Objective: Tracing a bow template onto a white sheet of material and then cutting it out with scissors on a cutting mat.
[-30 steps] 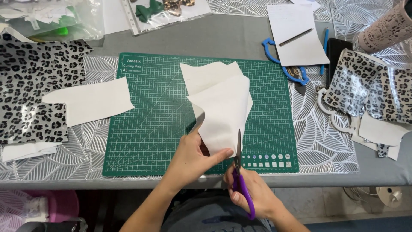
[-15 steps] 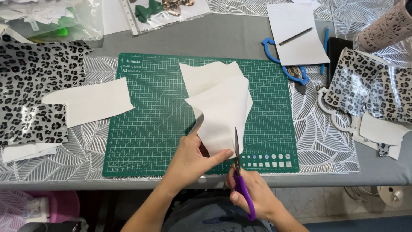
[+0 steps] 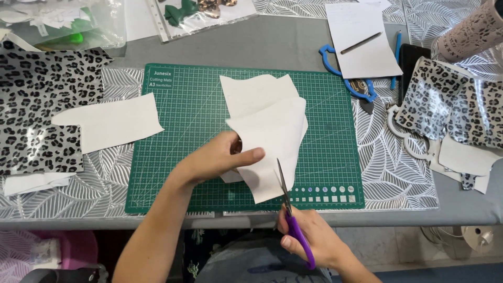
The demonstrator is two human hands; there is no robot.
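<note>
Two hands share the work — the left hand (image 3: 220, 157) pinches the white sheet (image 3: 272, 141) over the green mat's (image 3: 173, 157) near edge, the right hand (image 3: 309, 243) grips purple scissors (image 3: 293, 220) — best cut with the sheet held taut.

The white sheet (image 3: 272, 147) looked like matt paper or thin backing, smooth and a little stiff. The scissors (image 3: 291, 215) had bright metal blades and glossy purple plastic handles. Under them the green cutting mat (image 3: 183, 131) seemed rubbery and matt. The leopard-print pieces (image 3: 42, 99) shone like glossy faux leather. The leaf-patterned table cover (image 3: 398, 173) looked slick and shiny. A clear plastic bag (image 3: 68, 26) glinted.
</note>
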